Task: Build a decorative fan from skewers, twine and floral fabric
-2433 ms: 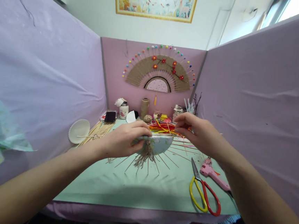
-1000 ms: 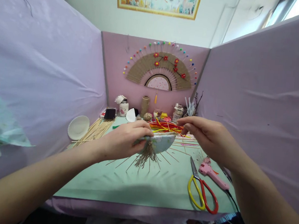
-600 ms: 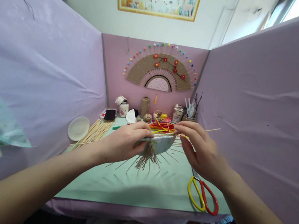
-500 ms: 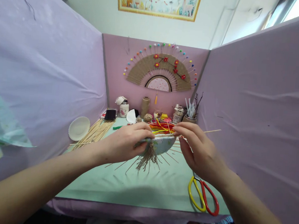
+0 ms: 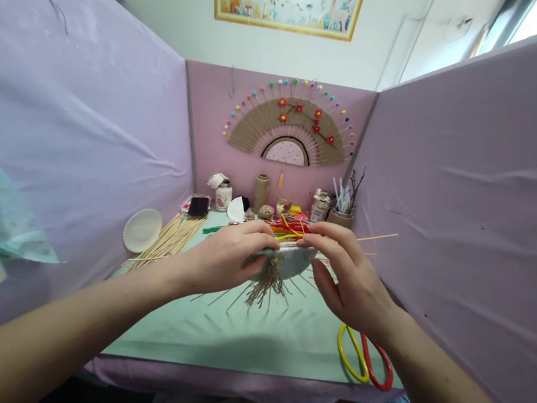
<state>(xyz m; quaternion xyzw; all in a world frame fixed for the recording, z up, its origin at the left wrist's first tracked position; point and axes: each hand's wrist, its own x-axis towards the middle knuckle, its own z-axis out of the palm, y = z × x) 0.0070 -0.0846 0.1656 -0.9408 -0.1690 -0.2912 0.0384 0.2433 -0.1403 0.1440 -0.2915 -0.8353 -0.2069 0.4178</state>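
A half-round piece covered in pale floral cloth (image 5: 295, 261) is held above the table, thin sticks fanning out beneath it. Brown twine strands (image 5: 268, 284) hang from its left part. My left hand (image 5: 232, 252) is closed on the piece's left end, thumb in front and fingers over the top. At the right part of its upper edge, my right hand (image 5: 345, 264) touches with its fingertips, thumb held apart below; what it pinches, if anything, is too small to tell. A thin stick (image 5: 380, 238) sticks out to the right behind my right hand.
Scissors with yellow and red handles (image 5: 364, 357) lie at the front right. Bamboo sticks (image 5: 171, 237) and a white dish (image 5: 142, 230) are at the left. Red and yellow strands (image 5: 289, 228), jars and a twine spool (image 5: 260, 192) stand behind; a decorated fan (image 5: 251, 125) hangs on the back panel.
My right hand has shifted a little left along the upper edge of the cloth piece and now covers the top of the scissors. My left hand keeps its hold.
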